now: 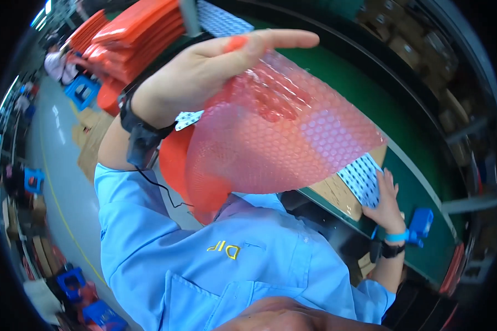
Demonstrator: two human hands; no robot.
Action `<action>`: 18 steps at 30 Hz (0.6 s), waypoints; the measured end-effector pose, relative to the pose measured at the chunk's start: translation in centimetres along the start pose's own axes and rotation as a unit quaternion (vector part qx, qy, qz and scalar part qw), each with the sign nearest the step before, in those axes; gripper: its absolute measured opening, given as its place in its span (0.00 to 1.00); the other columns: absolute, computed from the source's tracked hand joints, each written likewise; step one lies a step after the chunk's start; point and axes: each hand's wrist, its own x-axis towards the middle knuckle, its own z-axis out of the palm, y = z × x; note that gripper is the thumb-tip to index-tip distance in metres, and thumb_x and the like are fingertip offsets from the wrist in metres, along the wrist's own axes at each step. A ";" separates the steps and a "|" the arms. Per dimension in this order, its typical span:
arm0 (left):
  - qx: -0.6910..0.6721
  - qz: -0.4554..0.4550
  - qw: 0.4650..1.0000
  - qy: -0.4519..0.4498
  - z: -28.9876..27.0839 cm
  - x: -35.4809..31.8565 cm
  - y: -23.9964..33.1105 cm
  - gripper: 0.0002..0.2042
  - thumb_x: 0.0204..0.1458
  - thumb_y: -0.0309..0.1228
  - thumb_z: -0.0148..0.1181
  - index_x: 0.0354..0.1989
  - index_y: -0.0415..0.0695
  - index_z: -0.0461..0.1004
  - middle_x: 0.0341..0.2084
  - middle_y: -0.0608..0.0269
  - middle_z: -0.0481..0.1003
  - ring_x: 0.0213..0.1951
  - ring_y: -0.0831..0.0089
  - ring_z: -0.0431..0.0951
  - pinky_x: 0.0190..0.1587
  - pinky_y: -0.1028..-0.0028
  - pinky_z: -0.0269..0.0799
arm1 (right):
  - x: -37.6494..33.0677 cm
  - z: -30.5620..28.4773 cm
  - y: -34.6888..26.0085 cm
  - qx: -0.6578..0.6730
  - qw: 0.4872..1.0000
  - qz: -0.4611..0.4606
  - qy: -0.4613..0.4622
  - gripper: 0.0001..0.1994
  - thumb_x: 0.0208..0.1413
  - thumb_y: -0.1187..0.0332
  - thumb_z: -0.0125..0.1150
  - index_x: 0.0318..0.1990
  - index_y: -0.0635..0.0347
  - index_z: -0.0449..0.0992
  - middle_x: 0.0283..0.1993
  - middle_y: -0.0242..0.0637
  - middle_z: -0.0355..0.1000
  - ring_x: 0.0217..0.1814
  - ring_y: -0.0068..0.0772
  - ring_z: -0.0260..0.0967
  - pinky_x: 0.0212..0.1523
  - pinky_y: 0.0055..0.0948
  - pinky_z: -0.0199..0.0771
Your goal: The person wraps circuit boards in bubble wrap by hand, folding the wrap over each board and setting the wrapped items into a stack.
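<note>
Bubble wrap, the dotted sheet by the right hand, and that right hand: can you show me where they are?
Bubble wrap (268,146), head view: the middle of its pink film.
Dotted sheet (360,177), head view: its uncovered top.
Right hand (387,206), head view: the back of it.

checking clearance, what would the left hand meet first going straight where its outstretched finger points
Perhaps the cardboard boxes; the way from the left hand looks free until then, though depth is unclear.
</note>
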 end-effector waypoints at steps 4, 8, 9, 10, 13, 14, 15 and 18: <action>0.018 -0.014 0.999 -0.046 3.0 5.3 -3.8 0.26 0.68 0.47 0.38 0.66 0.43 0.61 0.50 0.56 0.75 0.53 0.72 0.75 0.58 0.73 0.68 | 0.6 -3.2 -6.9 0.383 0.903 -0.194 0.018 0.52 0.34 0.60 0.77 0.68 0.63 0.53 0.72 0.50 0.51 0.72 0.41 0.52 0.69 0.43 0.50; -0.048 -0.018 0.989 -0.137 6.1 8.7 -4.0 0.27 0.67 0.49 0.40 0.66 0.44 0.61 0.52 0.54 0.74 0.55 0.70 0.74 0.59 0.70 0.67 | 1.3 -3.1 -12.7 0.668 0.741 -0.047 -0.047 0.40 0.42 0.61 0.75 0.62 0.64 0.64 0.64 0.47 0.64 0.65 0.36 0.61 0.60 0.37 0.60; -0.047 -0.024 0.989 -0.136 6.4 9.0 -4.0 0.27 0.67 0.49 0.40 0.66 0.44 0.61 0.52 0.54 0.74 0.55 0.70 0.74 0.59 0.70 0.67 | 1.8 -2.7 -12.6 0.683 0.729 -0.044 -0.019 0.33 0.44 0.62 0.74 0.58 0.63 0.67 0.60 0.44 0.67 0.61 0.34 0.63 0.57 0.35 0.62; -0.172 -0.054 0.961 -0.210 6.4 9.2 -4.1 0.28 0.66 0.51 0.40 0.66 0.44 0.61 0.53 0.53 0.73 0.56 0.69 0.72 0.60 0.68 0.67 | 2.5 -2.2 -12.4 0.696 0.717 -0.042 0.008 0.27 0.46 0.64 0.73 0.53 0.61 0.71 0.56 0.42 0.71 0.57 0.32 0.65 0.54 0.32 0.63; -0.342 -0.108 0.900 -0.247 6.2 9.0 -6.4 0.32 0.64 0.55 0.40 0.66 0.40 0.60 0.58 0.51 0.69 0.61 0.66 0.67 0.63 0.66 0.62 | 8.2 -3.1 -10.6 0.735 0.624 -0.259 -0.060 0.14 0.50 0.66 0.70 0.43 0.57 0.77 0.47 0.37 0.75 0.48 0.28 0.65 0.49 0.28 0.64; -0.268 -0.119 0.942 -0.165 5.9 8.3 -9.3 0.35 0.64 0.56 0.41 0.66 0.36 0.58 0.60 0.51 0.67 0.62 0.66 0.65 0.65 0.65 0.58 | 10.0 -3.7 -10.3 0.721 0.504 -0.456 -0.132 0.07 0.52 0.66 0.69 0.37 0.54 0.79 0.43 0.35 0.77 0.44 0.26 0.63 0.47 0.27 0.64; -0.172 -0.153 0.955 -0.187 5.5 6.4 -11.8 0.35 0.63 0.55 0.41 0.66 0.36 0.58 0.60 0.52 0.66 0.63 0.65 0.64 0.65 0.66 0.58 | 10.6 -4.2 -10.7 0.721 0.494 -0.464 -0.142 0.07 0.52 0.66 0.69 0.37 0.54 0.79 0.43 0.35 0.77 0.44 0.26 0.63 0.47 0.27 0.64; -0.061 -0.189 0.928 -0.315 6.2 2.4 -16.5 0.26 0.64 0.46 0.49 0.57 0.33 0.67 0.50 0.59 0.74 0.53 0.74 0.70 0.57 0.72 0.65 | 12.7 -6.9 -11.1 0.714 0.375 -0.565 -0.171 0.08 0.48 0.63 0.72 0.34 0.49 0.79 0.39 0.26 0.78 0.45 0.26 0.60 0.46 0.29 0.62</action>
